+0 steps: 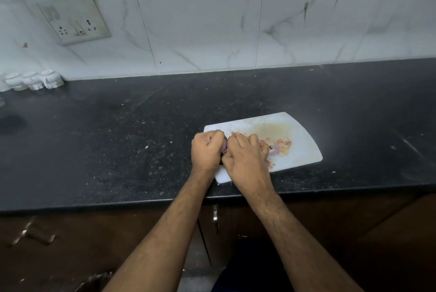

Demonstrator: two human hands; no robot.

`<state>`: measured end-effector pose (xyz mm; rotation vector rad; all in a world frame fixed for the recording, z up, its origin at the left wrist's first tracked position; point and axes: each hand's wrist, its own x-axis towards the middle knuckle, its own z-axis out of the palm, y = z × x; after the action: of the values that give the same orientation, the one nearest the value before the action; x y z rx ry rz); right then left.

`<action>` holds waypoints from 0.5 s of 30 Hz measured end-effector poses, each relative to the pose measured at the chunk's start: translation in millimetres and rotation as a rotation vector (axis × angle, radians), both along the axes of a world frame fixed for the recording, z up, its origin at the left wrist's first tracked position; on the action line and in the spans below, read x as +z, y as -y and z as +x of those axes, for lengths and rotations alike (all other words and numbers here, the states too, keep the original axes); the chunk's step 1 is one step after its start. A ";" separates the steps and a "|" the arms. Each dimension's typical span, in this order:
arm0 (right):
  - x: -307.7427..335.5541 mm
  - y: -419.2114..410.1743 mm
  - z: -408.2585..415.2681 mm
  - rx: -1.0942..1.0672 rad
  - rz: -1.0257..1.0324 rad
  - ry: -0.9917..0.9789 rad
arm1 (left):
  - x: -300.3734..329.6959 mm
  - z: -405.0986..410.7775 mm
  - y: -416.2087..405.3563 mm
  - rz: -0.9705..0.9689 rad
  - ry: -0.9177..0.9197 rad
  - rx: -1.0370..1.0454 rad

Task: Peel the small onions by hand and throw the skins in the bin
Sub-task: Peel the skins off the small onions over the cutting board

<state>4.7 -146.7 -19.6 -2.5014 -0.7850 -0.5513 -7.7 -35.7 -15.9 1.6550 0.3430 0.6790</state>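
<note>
A small purple onion [224, 147] shows as a thin sliver between my two fists, over the left end of a white cutting board [304, 147]. My left hand [207, 150] is closed around its left side. My right hand [245, 158] is closed against its right side, knuckles up. Most of the onion is hidden by the fingers. Loose pink and orange onion skins [282, 144] lie on the board just right of my right hand. No bin is in view.
The board sits on a black speckled counter [118, 145] near its front edge. Small white ceramic jars [35, 80] stand at the far left by the tiled wall. A wall socket [70, 17] is above them. Brown cabinet doors [70, 244] lie below the counter.
</note>
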 end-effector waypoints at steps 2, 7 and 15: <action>2.2 0.3 4.7 0.019 0.023 -0.072 | -1.0 0.8 0.3 0.025 -0.012 -0.006; 2.4 4.4 12.8 -0.004 0.085 -0.123 | -3.1 3.0 -1.6 0.088 -0.078 -0.020; 0.6 32.4 20.7 0.041 -0.086 0.088 | -2.7 1.1 1.1 0.122 -0.135 -0.150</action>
<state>25.4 -179.1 -19.0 -2.5468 -0.9092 -0.6288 -6.5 -36.8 -18.6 1.8278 0.2742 0.4853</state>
